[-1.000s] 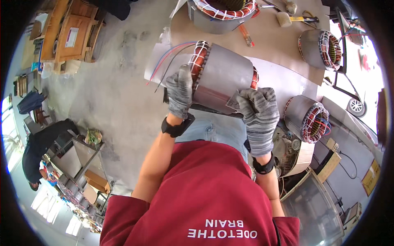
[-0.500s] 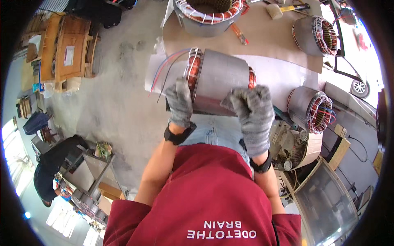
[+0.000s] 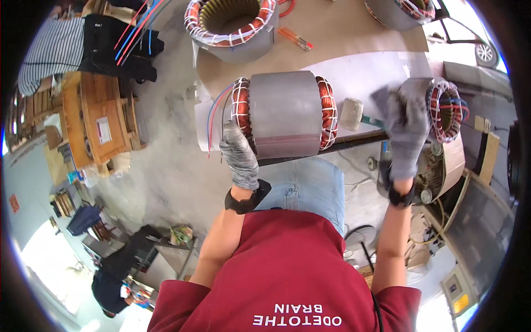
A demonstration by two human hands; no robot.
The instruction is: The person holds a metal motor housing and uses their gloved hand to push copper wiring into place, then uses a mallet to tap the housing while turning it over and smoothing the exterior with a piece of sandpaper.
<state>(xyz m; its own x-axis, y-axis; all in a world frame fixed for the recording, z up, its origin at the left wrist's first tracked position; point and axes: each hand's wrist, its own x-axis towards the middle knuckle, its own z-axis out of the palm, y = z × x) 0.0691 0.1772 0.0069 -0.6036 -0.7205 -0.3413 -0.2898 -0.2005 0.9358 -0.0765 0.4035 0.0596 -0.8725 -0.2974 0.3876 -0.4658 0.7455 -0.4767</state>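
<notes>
Stators, counted from my remote feed: four; clock centred on the one being worked. That main stator (image 3: 286, 113) lies on its side near the front edge of the worktop (image 3: 343, 40), two laced copper end windings showing, one at 9, one at 3. At least three leads (image 3: 213, 119) (one blue, one red, one dark) hang at 9. My left grip (image 3: 240, 155), one grey glove, rests at 8 against the left winding; its fingers are partly hidden, so I cannot tell how tightly it is closed. My right grip (image 3: 409, 122), the second glove, is off the main stator at 3 and blurred: I cannot tell whether it is wide, narrow or holding anything. Remaining three stators: the second (image 3: 243, 51), standing bore-up at 11; the third (image 3: 390, 15) toward 1:30; the fourth (image 3: 437, 105) at 3, partly behind the right grip, contact unclear. Also logged: one pale block (image 3: 351, 113) with one green handle, 3, just beside the right winding; one orange hand tool (image 3: 296, 39), 12; one white sheet (image 3: 362, 66), 2.
</notes>
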